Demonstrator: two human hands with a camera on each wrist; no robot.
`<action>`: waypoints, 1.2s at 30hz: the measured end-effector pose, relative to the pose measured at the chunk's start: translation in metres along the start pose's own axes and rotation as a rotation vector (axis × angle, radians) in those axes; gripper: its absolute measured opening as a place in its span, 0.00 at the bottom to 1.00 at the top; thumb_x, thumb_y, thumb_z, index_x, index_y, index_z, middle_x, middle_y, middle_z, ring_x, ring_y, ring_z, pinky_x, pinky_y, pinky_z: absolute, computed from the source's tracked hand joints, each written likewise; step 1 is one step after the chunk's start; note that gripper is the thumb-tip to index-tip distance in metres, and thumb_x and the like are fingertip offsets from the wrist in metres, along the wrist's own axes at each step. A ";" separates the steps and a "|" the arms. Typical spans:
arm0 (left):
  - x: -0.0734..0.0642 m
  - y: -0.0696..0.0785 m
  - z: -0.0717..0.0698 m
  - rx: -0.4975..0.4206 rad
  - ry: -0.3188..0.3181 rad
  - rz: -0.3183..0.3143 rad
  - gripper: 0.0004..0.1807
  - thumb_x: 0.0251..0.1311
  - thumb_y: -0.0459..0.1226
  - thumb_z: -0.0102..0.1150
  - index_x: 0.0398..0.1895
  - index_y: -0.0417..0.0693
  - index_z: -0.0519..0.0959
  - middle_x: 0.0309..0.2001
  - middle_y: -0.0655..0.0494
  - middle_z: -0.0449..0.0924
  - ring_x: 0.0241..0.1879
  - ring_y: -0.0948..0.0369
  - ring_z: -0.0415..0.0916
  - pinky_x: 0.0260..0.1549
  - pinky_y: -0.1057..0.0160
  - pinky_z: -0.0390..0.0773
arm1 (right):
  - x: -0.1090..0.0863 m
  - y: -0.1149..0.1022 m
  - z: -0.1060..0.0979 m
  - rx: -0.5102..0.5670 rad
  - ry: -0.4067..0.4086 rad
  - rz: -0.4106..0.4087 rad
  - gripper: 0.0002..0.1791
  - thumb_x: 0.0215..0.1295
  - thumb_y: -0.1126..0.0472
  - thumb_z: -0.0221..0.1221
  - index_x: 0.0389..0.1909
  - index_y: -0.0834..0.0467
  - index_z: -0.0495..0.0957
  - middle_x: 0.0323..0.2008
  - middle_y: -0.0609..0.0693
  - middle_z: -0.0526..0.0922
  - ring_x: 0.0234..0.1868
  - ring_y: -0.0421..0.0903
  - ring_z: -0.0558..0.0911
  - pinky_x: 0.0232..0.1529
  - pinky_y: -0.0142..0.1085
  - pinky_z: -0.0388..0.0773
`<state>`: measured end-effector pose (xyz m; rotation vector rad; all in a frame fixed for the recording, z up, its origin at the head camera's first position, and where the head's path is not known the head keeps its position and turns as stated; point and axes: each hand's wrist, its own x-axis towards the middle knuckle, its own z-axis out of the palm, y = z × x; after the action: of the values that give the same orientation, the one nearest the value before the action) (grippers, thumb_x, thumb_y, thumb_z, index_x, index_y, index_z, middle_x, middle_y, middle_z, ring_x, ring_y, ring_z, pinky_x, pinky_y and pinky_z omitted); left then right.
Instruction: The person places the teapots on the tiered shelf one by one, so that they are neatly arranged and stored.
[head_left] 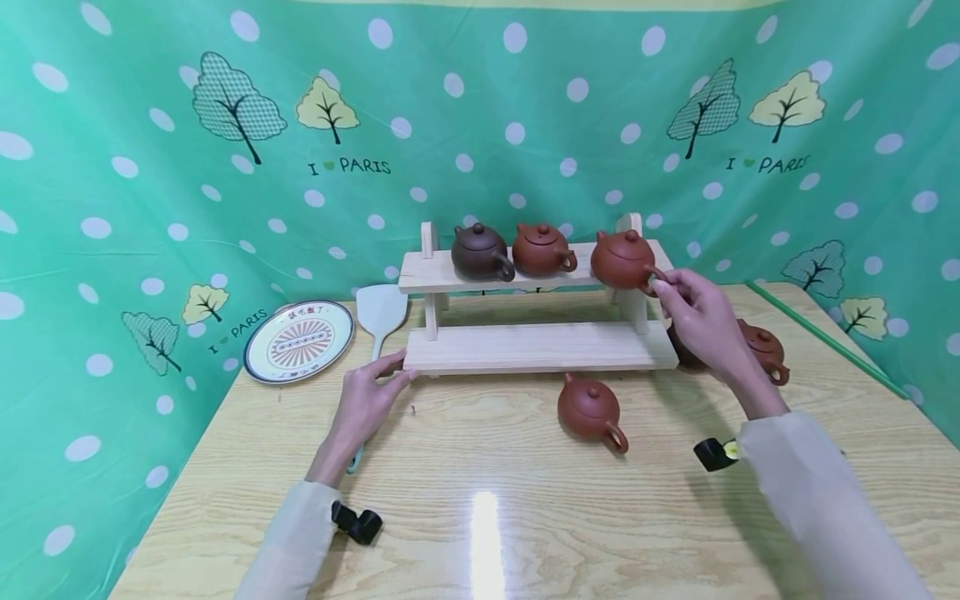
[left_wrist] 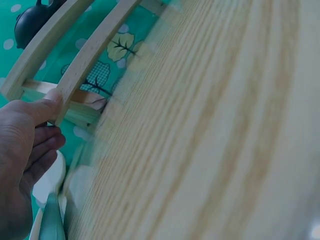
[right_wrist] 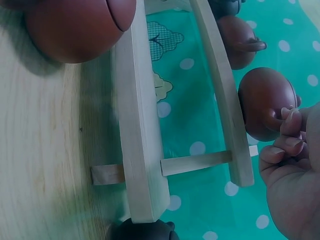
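My right hand (head_left: pixel 701 321) pinches the handle of a reddish-brown teapot (head_left: pixel 622 260) at the right end of the upper shelf of a two-tier wooden rack (head_left: pixel 532 347). In the right wrist view that teapot (right_wrist: pixel 266 102) sits right at the shelf board, fingertips on its handle. A dark brown teapot (head_left: pixel 478 252) and another reddish teapot (head_left: pixel 540 250) stand to its left on the same shelf. My left hand (head_left: pixel 367 400) grips the left end of the lower shelf, thumb on the board (left_wrist: pixel 82 62) and fingers beneath it.
A reddish teapot (head_left: pixel 589 408) stands on the table before the rack. To the right, a reddish teapot (head_left: pixel 763 350) and a dark one (head_left: pixel 684 346) are partly hidden by my arm. A plate (head_left: pixel 300 342), a pale spatula (head_left: pixel 382 310) and a green stick (head_left: pixel 825 337) lie around.
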<state>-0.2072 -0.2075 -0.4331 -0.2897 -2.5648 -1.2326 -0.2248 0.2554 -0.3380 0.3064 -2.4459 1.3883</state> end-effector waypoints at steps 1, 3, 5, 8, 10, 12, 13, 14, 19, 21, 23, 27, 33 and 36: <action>0.000 0.000 0.000 0.003 0.000 0.000 0.23 0.67 0.40 0.70 0.62 0.39 0.82 0.53 0.43 0.86 0.52 0.47 0.84 0.53 0.47 0.82 | 0.001 0.000 0.000 -0.001 -0.001 0.000 0.17 0.83 0.56 0.51 0.51 0.68 0.77 0.28 0.49 0.75 0.23 0.44 0.66 0.19 0.35 0.61; 0.000 0.000 0.000 0.006 0.002 0.001 0.23 0.67 0.40 0.70 0.62 0.39 0.82 0.53 0.42 0.86 0.52 0.47 0.84 0.53 0.47 0.82 | 0.003 -0.002 0.001 -0.008 -0.002 0.008 0.18 0.83 0.54 0.52 0.51 0.67 0.77 0.28 0.49 0.76 0.24 0.44 0.67 0.20 0.35 0.62; 0.000 0.000 0.000 0.008 0.005 0.004 0.23 0.67 0.40 0.70 0.61 0.39 0.82 0.53 0.42 0.86 0.51 0.46 0.84 0.53 0.46 0.82 | 0.005 -0.003 0.001 -0.015 0.000 0.019 0.20 0.82 0.51 0.52 0.52 0.66 0.78 0.30 0.50 0.76 0.26 0.45 0.68 0.20 0.35 0.62; 0.000 0.000 0.000 0.010 0.008 0.008 0.23 0.67 0.40 0.70 0.61 0.39 0.82 0.53 0.42 0.86 0.51 0.46 0.84 0.52 0.46 0.82 | 0.008 -0.005 0.002 -0.026 0.001 0.038 0.21 0.82 0.48 0.52 0.53 0.64 0.79 0.32 0.51 0.78 0.29 0.46 0.70 0.21 0.35 0.63; 0.000 0.000 0.000 0.012 0.010 0.010 0.23 0.67 0.40 0.70 0.61 0.39 0.82 0.53 0.42 0.86 0.51 0.46 0.84 0.52 0.46 0.82 | 0.011 -0.006 0.003 -0.044 -0.001 0.029 0.21 0.82 0.49 0.52 0.53 0.64 0.79 0.32 0.52 0.78 0.28 0.46 0.69 0.20 0.35 0.62; 0.000 0.000 0.000 0.014 0.011 0.008 0.23 0.67 0.40 0.71 0.61 0.39 0.82 0.52 0.42 0.86 0.51 0.46 0.84 0.52 0.46 0.82 | 0.014 -0.007 0.003 -0.055 -0.005 0.005 0.21 0.82 0.51 0.52 0.53 0.65 0.79 0.31 0.53 0.79 0.26 0.45 0.68 0.19 0.35 0.61; 0.000 -0.001 0.000 0.015 0.011 0.008 0.23 0.67 0.40 0.71 0.61 0.39 0.82 0.52 0.42 0.86 0.51 0.46 0.84 0.52 0.46 0.82 | 0.015 -0.007 0.003 -0.061 -0.005 -0.006 0.20 0.82 0.51 0.52 0.52 0.66 0.79 0.30 0.53 0.79 0.25 0.45 0.68 0.18 0.35 0.60; 0.001 -0.001 0.000 0.016 0.010 0.009 0.23 0.67 0.40 0.71 0.61 0.39 0.82 0.52 0.42 0.86 0.51 0.46 0.84 0.52 0.46 0.82 | 0.017 -0.007 0.004 -0.064 -0.003 -0.012 0.20 0.82 0.52 0.52 0.52 0.66 0.79 0.29 0.52 0.79 0.24 0.45 0.67 0.18 0.35 0.60; 0.001 0.000 -0.001 0.011 0.006 0.005 0.23 0.67 0.40 0.71 0.62 0.40 0.82 0.53 0.43 0.86 0.51 0.47 0.84 0.53 0.47 0.82 | 0.021 -0.008 0.005 -0.067 0.005 -0.014 0.19 0.82 0.52 0.52 0.50 0.66 0.80 0.27 0.52 0.78 0.20 0.43 0.65 0.17 0.36 0.59; 0.002 0.001 0.000 0.008 0.004 0.001 0.23 0.67 0.40 0.71 0.62 0.40 0.82 0.53 0.42 0.86 0.51 0.47 0.84 0.53 0.47 0.82 | 0.023 -0.007 0.005 -0.069 0.006 -0.011 0.19 0.82 0.52 0.52 0.50 0.66 0.79 0.27 0.53 0.78 0.18 0.43 0.64 0.16 0.36 0.59; 0.001 0.001 0.000 0.006 0.004 -0.001 0.24 0.66 0.40 0.71 0.62 0.39 0.81 0.53 0.42 0.86 0.51 0.47 0.84 0.53 0.47 0.82 | 0.024 -0.007 0.005 -0.068 0.012 -0.009 0.19 0.82 0.52 0.52 0.49 0.66 0.80 0.28 0.57 0.79 0.18 0.43 0.64 0.16 0.36 0.59; 0.001 0.001 0.000 0.002 0.002 0.001 0.24 0.66 0.40 0.71 0.62 0.39 0.81 0.53 0.42 0.86 0.51 0.47 0.84 0.54 0.47 0.82 | 0.027 -0.008 0.007 -0.059 0.020 -0.001 0.19 0.82 0.52 0.53 0.49 0.65 0.80 0.31 0.63 0.80 0.19 0.43 0.65 0.17 0.35 0.60; 0.000 0.001 0.000 -0.008 -0.003 -0.003 0.23 0.67 0.39 0.70 0.62 0.39 0.81 0.53 0.43 0.86 0.52 0.47 0.84 0.54 0.48 0.82 | 0.031 -0.007 0.012 -0.028 0.027 0.020 0.18 0.82 0.54 0.53 0.50 0.66 0.80 0.32 0.65 0.80 0.20 0.43 0.65 0.17 0.34 0.61; 0.000 0.001 0.000 -0.006 -0.001 -0.002 0.23 0.67 0.38 0.71 0.62 0.39 0.81 0.53 0.42 0.86 0.51 0.47 0.84 0.53 0.48 0.82 | 0.033 -0.006 0.013 -0.013 0.038 0.031 0.17 0.81 0.55 0.54 0.50 0.66 0.80 0.33 0.65 0.80 0.20 0.42 0.66 0.16 0.33 0.60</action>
<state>-0.2067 -0.2071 -0.4320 -0.2895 -2.5635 -1.2418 -0.2553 0.2398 -0.3274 0.2387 -2.4381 1.3771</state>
